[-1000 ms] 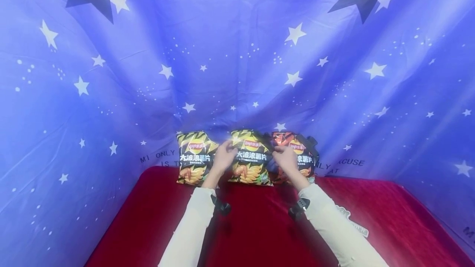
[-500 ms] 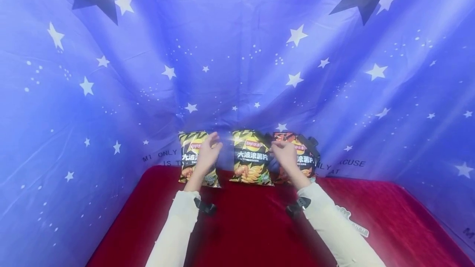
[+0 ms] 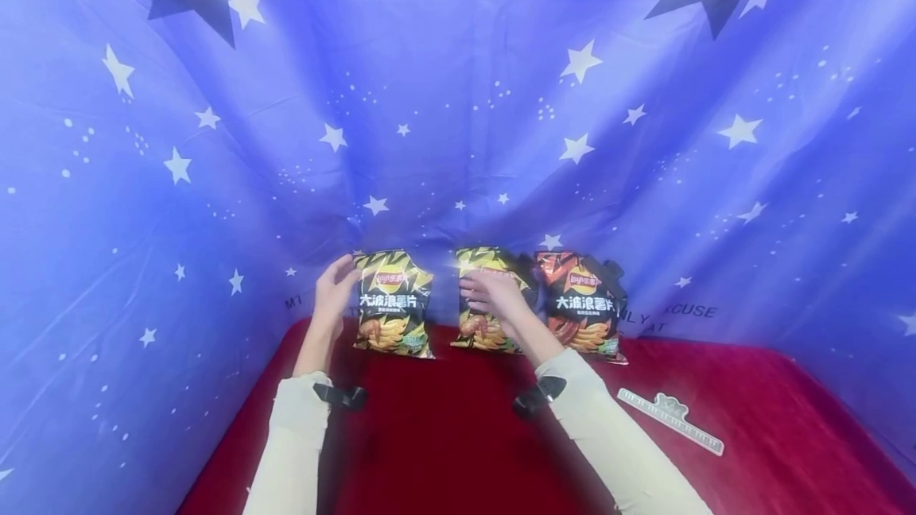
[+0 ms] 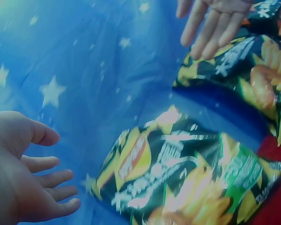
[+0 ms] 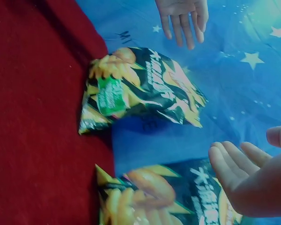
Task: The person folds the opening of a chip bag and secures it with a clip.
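Observation:
Three crisp bags stand in a row against the blue starry backdrop on a red cloth. The left black-and-yellow bag (image 3: 392,304) (image 4: 178,173) (image 5: 140,89) stands free. My left hand (image 3: 335,284) (image 4: 33,187) hovers just left of its top corner, fingers relaxed, holding nothing. My right hand (image 3: 490,292) (image 5: 253,183) is spread in front of the middle black-and-yellow bag (image 3: 481,328) (image 4: 243,65) (image 5: 168,197), covering much of it without gripping it. The red-and-black bag (image 3: 583,304) stands at the right, untouched.
The red cloth (image 3: 444,451) covers the table up to the draped backdrop (image 3: 458,102), which closes in behind and on both sides. A pale ruler (image 3: 669,420) lies flat on the cloth at the right, in front of the bags.
My left hand left the middle bag and moved left to the outer side of the left bag. My right hand shifted left from the red bag to the middle bag.

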`<control>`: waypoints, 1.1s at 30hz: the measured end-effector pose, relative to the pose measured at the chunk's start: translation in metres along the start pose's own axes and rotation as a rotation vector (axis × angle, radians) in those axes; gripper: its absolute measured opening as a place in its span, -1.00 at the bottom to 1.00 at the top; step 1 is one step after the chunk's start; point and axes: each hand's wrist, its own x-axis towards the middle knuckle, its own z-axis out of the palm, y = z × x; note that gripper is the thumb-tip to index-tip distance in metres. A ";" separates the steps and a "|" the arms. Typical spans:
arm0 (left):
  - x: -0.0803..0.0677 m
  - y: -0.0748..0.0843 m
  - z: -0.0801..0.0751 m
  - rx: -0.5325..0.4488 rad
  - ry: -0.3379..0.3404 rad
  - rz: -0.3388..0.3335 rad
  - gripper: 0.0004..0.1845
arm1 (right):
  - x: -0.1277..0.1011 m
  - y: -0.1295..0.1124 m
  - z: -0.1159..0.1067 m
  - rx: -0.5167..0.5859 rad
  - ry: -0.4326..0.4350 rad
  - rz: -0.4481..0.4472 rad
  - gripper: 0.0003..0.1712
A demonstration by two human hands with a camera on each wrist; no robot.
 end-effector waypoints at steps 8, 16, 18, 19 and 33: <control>0.009 -0.019 -0.020 -0.021 -0.088 -0.180 -0.38 | 0.008 0.017 0.023 0.021 -0.151 0.090 -0.32; 0.014 -0.048 -0.024 -0.036 -0.241 -0.288 -0.31 | 0.014 0.042 0.038 0.066 -0.156 0.178 -0.31; 0.014 -0.055 -0.025 -0.024 -0.275 -0.299 -0.30 | 0.015 0.048 0.041 0.043 -0.162 0.176 -0.33; 0.014 -0.059 -0.026 -0.021 -0.290 -0.302 -0.30 | 0.015 0.051 0.043 0.031 -0.164 0.174 -0.34; 0.016 -0.077 -0.025 0.019 -0.356 -0.263 -0.25 | 0.015 0.068 0.066 -0.112 -0.122 0.149 -0.35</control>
